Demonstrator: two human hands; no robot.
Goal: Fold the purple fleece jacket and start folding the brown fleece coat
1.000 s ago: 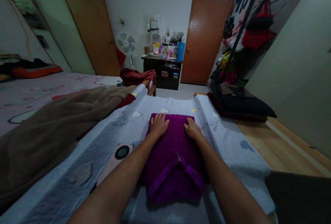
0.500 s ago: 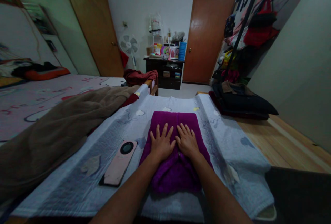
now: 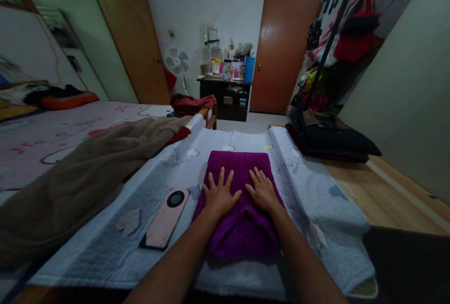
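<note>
A purple zip-up jacket (image 3: 242, 243), folded into a neat rectangle, lies in front of me on a pale blue patterned sheet (image 3: 298, 229). Its zip runs down the middle, with the pull showing between my hands. My left hand (image 3: 220, 194) rests flat on the jacket's left half, fingers spread. On the right half, my right hand (image 3: 263, 192) lies flat with its fingers stretched out. Neither hand grips anything. To the left of the jacket, a pink phone (image 3: 167, 219) with a round black camera ring lies face down on the sheet.
A brown blanket (image 3: 94, 168) is heaped along the left. Folded dark clothes (image 3: 330, 135) are stacked at the right on a wooden surface (image 3: 397, 191). Farther back are a dark red cloth (image 3: 191, 104), a white fan (image 3: 176, 62) and a black cabinet (image 3: 225, 102).
My hands have moved slightly apart on the jacket, the right one outward to the right. The whole view has shifted a little.
</note>
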